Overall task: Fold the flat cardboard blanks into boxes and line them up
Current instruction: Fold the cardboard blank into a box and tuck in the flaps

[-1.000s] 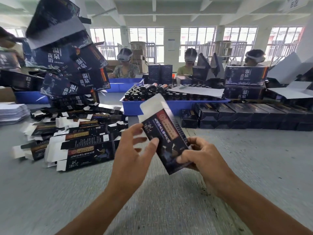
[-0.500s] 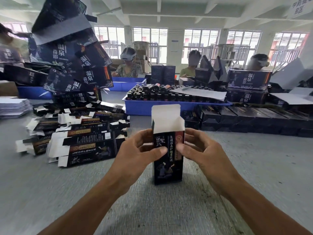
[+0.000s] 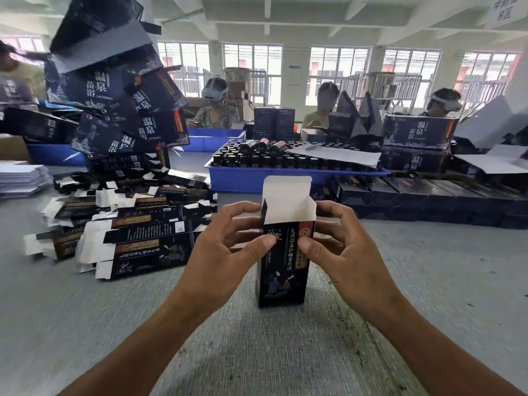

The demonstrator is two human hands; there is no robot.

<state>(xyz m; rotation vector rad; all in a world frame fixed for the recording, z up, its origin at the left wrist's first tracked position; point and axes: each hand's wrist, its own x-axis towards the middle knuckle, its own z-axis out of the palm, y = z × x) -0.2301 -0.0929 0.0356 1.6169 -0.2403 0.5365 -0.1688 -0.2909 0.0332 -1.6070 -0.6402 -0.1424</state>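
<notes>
Box (image 3: 283, 270) stands upright on the grey desk (image 3: 428, 281), centre front, top flap up & white inside showing. Left hand (image 3: 220, 258) grips its upper left side — thumb on the front face, fingers curled round behind. Right hand (image 3: 340, 252) does the same on the upper right, thumb on the front by the red mark. Pile of flat blanks (image 3: 128, 235) lies to the left, near but apart. Row of finished boxes (image 3: 428, 198) runs along the desk at back right, beside a blue tray (image 3: 237, 178) of bottles (image 3: 265, 157).
</notes>
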